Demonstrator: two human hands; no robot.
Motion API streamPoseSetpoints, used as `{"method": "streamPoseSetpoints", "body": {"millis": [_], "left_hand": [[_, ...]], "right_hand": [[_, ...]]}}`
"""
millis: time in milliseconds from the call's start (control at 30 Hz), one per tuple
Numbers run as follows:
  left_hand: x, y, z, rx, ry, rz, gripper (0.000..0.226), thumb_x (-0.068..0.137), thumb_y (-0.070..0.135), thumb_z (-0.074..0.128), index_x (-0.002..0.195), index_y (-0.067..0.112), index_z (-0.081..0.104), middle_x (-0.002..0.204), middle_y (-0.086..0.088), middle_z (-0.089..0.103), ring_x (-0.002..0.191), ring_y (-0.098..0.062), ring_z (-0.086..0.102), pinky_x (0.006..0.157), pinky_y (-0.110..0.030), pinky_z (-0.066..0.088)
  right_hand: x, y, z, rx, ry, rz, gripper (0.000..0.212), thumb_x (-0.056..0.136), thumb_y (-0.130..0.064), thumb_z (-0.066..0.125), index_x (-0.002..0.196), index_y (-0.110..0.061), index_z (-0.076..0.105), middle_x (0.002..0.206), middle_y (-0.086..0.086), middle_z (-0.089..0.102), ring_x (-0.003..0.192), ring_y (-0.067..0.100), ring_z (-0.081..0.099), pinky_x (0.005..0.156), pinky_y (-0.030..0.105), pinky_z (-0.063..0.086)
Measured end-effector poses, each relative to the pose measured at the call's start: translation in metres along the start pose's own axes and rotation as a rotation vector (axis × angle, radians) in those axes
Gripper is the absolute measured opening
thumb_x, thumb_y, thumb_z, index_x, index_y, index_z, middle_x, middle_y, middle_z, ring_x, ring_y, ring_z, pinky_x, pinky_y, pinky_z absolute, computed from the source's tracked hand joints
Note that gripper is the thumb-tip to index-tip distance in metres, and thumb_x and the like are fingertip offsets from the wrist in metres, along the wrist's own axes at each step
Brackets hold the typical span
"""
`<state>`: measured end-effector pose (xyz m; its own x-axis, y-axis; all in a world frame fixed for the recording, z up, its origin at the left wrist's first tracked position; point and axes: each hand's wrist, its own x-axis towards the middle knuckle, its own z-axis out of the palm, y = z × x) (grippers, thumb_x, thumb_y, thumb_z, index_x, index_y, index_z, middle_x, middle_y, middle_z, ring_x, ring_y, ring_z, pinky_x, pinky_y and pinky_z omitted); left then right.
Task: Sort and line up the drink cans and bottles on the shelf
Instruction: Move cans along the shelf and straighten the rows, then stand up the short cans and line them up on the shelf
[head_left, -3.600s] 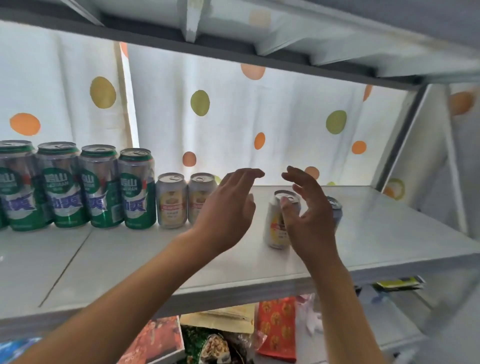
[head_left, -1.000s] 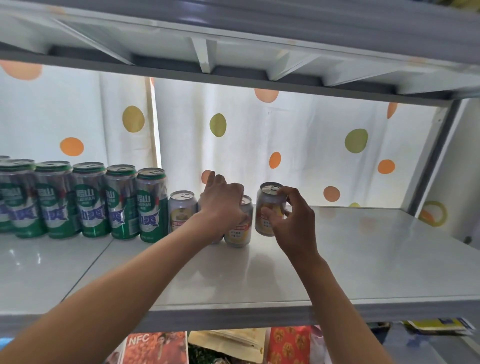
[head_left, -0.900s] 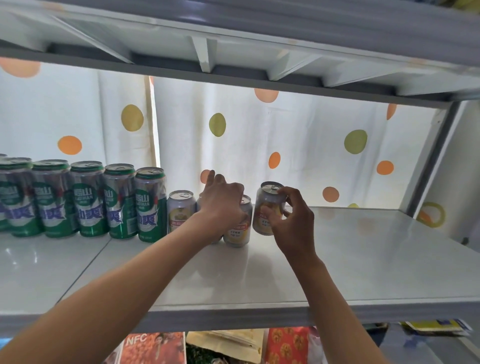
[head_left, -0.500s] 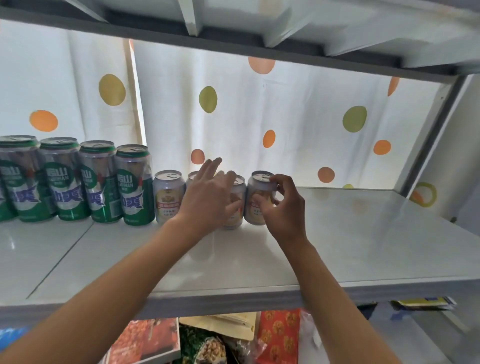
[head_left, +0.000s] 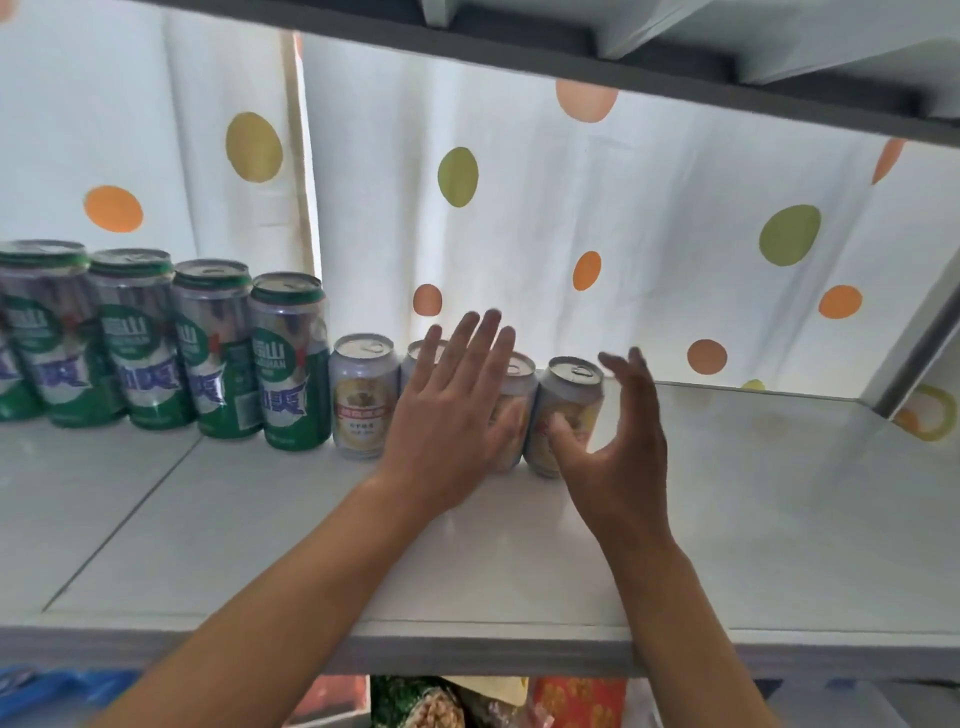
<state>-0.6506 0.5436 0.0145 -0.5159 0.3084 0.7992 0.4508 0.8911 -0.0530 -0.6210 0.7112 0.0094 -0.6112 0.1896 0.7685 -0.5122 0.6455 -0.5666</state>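
Several tall green cans (head_left: 288, 364) stand in a row at the back left of the white shelf (head_left: 727, 519). To their right runs a row of short silver-and-yellow cans (head_left: 362, 397). My left hand (head_left: 457, 410) is spread flat with straight fingers in front of the middle short cans, partly hiding them. My right hand (head_left: 618, 441) is open beside the rightmost short can (head_left: 569, 410), fingers loosely spread, thumb near its front, holding nothing.
A white curtain with orange and green dots (head_left: 571, 208) hangs behind the shelf. Another shelf board (head_left: 675, 62) runs overhead. A grey upright post (head_left: 919, 338) stands at the right. Snack packets (head_left: 431, 706) lie on the level below.
Both hands have let go of the short cans they gripped and opened. The two cans now stand in line with the other short cans.
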Motion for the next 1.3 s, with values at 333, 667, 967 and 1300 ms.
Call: {"method": "streamPoseSetpoints", "body": {"millis": [333, 667, 967, 1300], "left_hand": [[-0.043, -0.027, -0.071, -0.051, 0.192, -0.1, 0.054, 0.102, 0.023, 0.021, 0.152, 0.004, 0.023, 0.162, -0.01, 0.018, 0.15, -0.024, 0.009, 0.12, -0.053, 0.014], [-0.164, -0.193, -0.221, 0.337, 0.21, -0.185, 0.055, 0.101, 0.021, 0.031, 0.151, -0.002, 0.025, 0.16, -0.017, 0.02, 0.149, -0.031, 0.011, 0.118, -0.057, 0.014], [-0.287, -0.306, -0.368, 0.578, 0.124, -0.432, 0.055, 0.101, 0.021, 0.031, 0.15, -0.003, 0.026, 0.16, -0.016, 0.02, 0.149, -0.031, 0.014, 0.118, -0.055, 0.016], [-0.394, -0.397, -0.48, 0.723, 0.086, -0.727, 0.055, 0.102, 0.027, 0.027, 0.151, 0.002, 0.027, 0.16, -0.012, 0.022, 0.15, -0.023, 0.01, 0.119, -0.05, 0.015]], "right_hand": [[-0.026, -0.084, 0.038, -0.093, -0.065, -0.332, 0.075, 0.084, -0.013, 0.068, 0.151, -0.011, 0.035, 0.163, 0.009, 0.023, 0.153, 0.02, 0.011, 0.125, 0.041, 0.007], [-0.08, -0.255, 0.157, 0.273, -0.193, -0.526, 0.077, 0.081, -0.003, 0.066, 0.151, -0.014, 0.035, 0.159, 0.005, 0.031, 0.152, 0.02, 0.018, 0.12, 0.052, 0.024], [-0.165, -0.422, 0.282, 0.485, -0.42, -0.574, 0.074, 0.082, -0.004, 0.067, 0.15, -0.008, 0.038, 0.159, 0.011, 0.033, 0.151, 0.023, 0.019, 0.122, 0.047, 0.02], [-0.246, -0.562, 0.414, 0.736, -0.67, -0.471, 0.075, 0.087, -0.01, 0.067, 0.154, -0.02, 0.032, 0.159, -0.001, 0.032, 0.15, 0.009, 0.017, 0.12, 0.031, 0.019]]}}
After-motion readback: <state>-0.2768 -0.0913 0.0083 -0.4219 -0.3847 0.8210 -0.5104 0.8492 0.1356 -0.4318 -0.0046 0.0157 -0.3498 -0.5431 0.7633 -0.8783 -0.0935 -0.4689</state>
